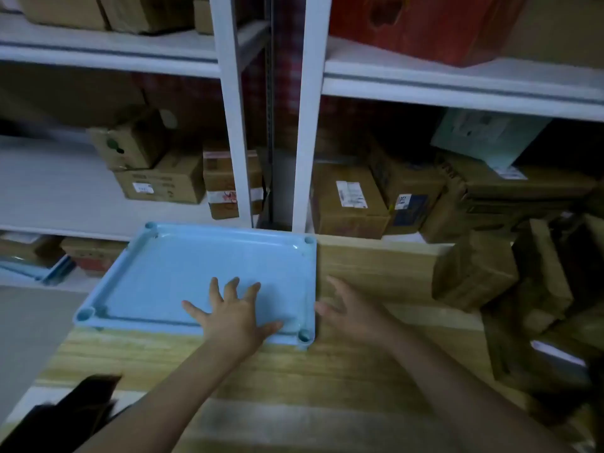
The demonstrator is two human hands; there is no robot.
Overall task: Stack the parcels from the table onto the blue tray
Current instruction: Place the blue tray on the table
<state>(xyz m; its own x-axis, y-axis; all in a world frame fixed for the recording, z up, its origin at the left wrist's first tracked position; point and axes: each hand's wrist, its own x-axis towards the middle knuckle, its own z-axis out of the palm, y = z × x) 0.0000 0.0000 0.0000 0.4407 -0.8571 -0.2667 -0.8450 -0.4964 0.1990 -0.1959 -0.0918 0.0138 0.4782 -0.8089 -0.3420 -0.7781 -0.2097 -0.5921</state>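
Nearest: wooden table (294,371), both forearms reaching forward over it; a dark object (81,407) at the near-left corner, too blurred to identify. Left hand (233,317): fingers straight and spread, lying flat on the near-right part of the blue tray (183,273), gripping nothing; right hand (351,317): fingers loose and released, just beside the tray's right edge, holding nothing; whether it touches the rim I cannot tell. Tray sits on the table's left part; its left side seems to overhang the table edge; no parcel on it yet. Parcels (474,273): brown cartons heaped on the table, well right of the tray. Beyond: white shelves (457,89) with more boxes.

Judgement: step in hand is seating the tray; I would press evenly with the left, nudge with the right until it rests fully on the wood and cannot tip; then take the largest, flattest carton first as base, edges squared inside the rim.
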